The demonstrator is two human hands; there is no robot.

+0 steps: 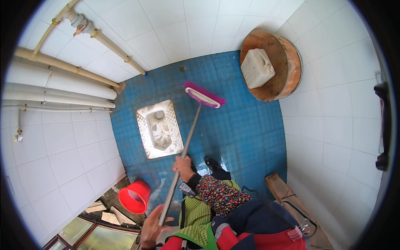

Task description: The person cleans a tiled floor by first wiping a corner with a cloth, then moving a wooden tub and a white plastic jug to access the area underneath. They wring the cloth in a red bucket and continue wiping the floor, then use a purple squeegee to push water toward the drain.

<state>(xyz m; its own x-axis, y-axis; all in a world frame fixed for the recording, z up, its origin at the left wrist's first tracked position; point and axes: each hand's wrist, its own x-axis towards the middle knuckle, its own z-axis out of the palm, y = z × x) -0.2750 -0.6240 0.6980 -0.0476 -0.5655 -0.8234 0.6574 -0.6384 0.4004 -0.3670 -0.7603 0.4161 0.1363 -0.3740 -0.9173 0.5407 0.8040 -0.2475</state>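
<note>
A broom with a long grey handle (188,141) and a purple-and-white head (205,96) slants away from me, its head over the blue tiled floor. My right hand (183,167), in a floral sleeve, is closed around the middle of the handle. Lower down, my left hand (153,227) lies beside the handle's near end with its fingers spread, so the handle rests between thumb and fingers without being gripped. Left of the handle, a white squat toilet (142,137) with a dirty basin is set in the floor.
A red bucket (135,197) stands at the lower left by broken boards (111,218). At the far right, a wooden tub (289,68) holds a whitish jerrycan (257,68). Pipes (62,83) run along the left wall. A wooden plank (280,191) lies by the right wall.
</note>
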